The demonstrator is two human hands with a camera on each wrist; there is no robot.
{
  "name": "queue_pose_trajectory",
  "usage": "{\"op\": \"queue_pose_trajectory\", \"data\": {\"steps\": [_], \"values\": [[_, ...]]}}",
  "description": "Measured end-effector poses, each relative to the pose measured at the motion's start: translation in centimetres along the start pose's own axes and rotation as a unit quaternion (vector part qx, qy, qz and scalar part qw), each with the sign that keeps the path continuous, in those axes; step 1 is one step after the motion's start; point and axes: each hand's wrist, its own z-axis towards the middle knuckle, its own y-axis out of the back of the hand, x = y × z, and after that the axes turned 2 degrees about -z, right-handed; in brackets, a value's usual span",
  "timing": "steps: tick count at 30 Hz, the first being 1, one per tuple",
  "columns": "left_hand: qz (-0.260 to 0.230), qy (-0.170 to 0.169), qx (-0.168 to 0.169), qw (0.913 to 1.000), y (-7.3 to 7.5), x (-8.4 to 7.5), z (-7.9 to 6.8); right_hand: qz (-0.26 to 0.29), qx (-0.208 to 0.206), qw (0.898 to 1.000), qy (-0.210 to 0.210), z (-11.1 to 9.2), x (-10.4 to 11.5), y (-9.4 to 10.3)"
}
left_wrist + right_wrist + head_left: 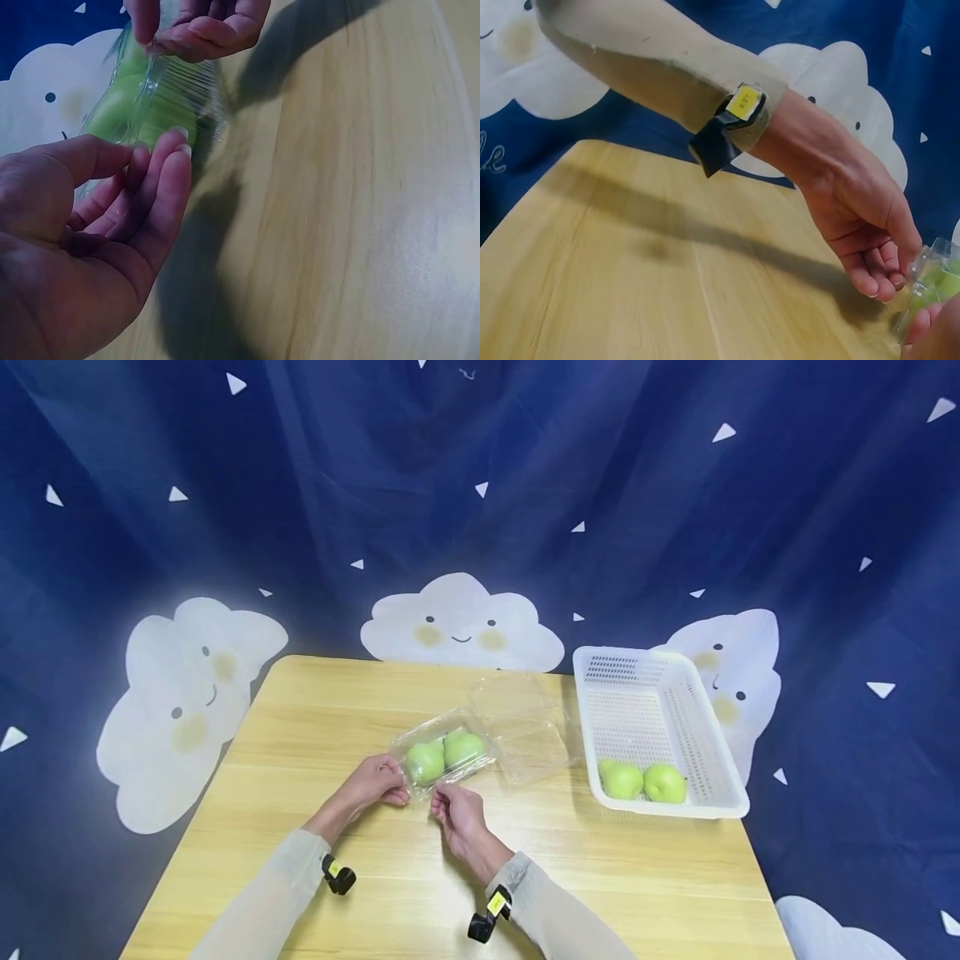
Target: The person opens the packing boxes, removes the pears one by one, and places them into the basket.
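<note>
A clear plastic clamshell box (472, 767) lies on the table with two round green fruits (425, 763) inside, its lid over them. My left hand (378, 779) is at the box's near left corner, thumb and fingertips pinching its thin edge, as the left wrist view shows close up. Farther along the same edge, my right hand (459, 814) pinches the rim between thumb and curled fingers. In the right wrist view the left hand (862, 232) shows plainly, while the right hand (934, 330) is mostly cut off by the frame.
Behind the box to the right lies another clear clamshell (532, 750), lid spread open and nothing inside. A white perforated basket (716, 752) stands at the table's right side with two green fruits (664, 783) at its near end. A blue curtain (480, 485) hangs behind the wooden table (330, 693).
</note>
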Motion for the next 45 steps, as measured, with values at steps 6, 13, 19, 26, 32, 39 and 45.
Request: {"op": "queue_pose_trajectory", "data": {"steps": [6, 13, 19, 26, 32, 39, 45], "values": [[-0.003, 0.008, -0.028, 0.9996, -0.1, 0.1, -0.1, -0.002, -0.002, 1.000, 0.014, -0.6, 0.1, 0.1], [0.006, 0.007, -0.040, 0.9992, -0.7, -0.4, -0.2, 0.047, -0.066, 0.997, 0.001, -0.6, 0.1, 0.3], [0.010, 0.007, -0.037, 0.9992, -0.7, -0.6, -0.2, 0.074, -0.082, 0.994, -0.009, -0.4, 0.4, 0.5], [0.004, 0.006, -0.031, 0.9995, -0.7, -0.5, 0.0, 0.085, -0.073, 0.993, -0.033, -0.5, 0.9, 0.6], [0.007, 0.002, -0.029, 0.9995, -0.6, -0.3, 0.0, 0.055, -0.061, 0.996, -0.042, -0.3, 0.9, 0.9], [0.006, 0.008, -0.028, 0.9996, -0.6, -0.4, -0.2, 0.050, -0.043, 0.997, -0.029, 0.2, 0.8, 0.6], [-0.013, 0.007, -0.026, 0.9995, -0.6, -0.4, -0.3, 0.046, -0.044, 0.998, -0.016, 0.5, 1.1, 0.1]]}}
